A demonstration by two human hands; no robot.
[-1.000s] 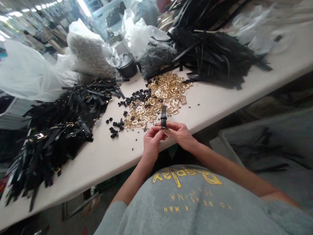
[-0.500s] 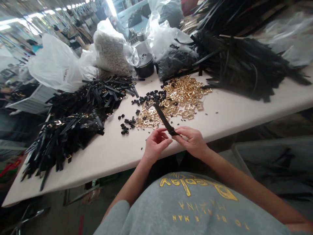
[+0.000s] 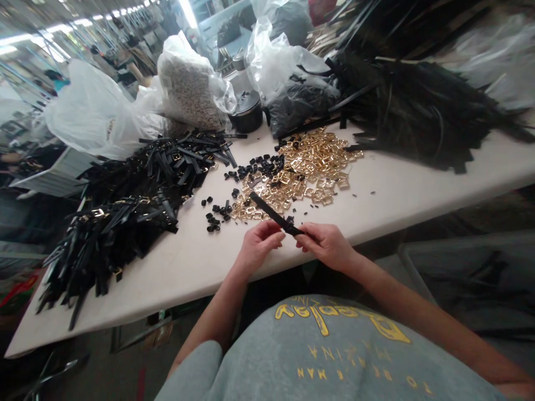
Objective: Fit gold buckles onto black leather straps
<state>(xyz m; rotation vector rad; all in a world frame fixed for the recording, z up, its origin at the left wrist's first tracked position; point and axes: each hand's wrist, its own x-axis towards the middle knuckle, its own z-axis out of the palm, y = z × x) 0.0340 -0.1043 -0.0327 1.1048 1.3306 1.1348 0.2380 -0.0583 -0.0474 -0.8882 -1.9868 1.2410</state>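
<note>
Both hands work at the near edge of a white table (image 3: 388, 195). My right hand (image 3: 328, 246) pinches the near end of a short black strap (image 3: 271, 214), which points up and to the left over the table. My left hand (image 3: 257, 250) curls its fingers against the strap beside the right hand. Just beyond them lies a heap of gold metal buckles (image 3: 307, 167) with small black loops (image 3: 257, 167) scattered along its left side.
A pile of black straps with gold buckles (image 3: 125, 206) covers the left of the table. A larger heap of black straps (image 3: 418, 111) fills the back right. Plastic bags (image 3: 192, 83) and a dark pot (image 3: 247, 111) stand at the back.
The strap has tipped from upright to pointing left, lying lower over the table. Both hands stayed at the table edge. The view shifted left.
</note>
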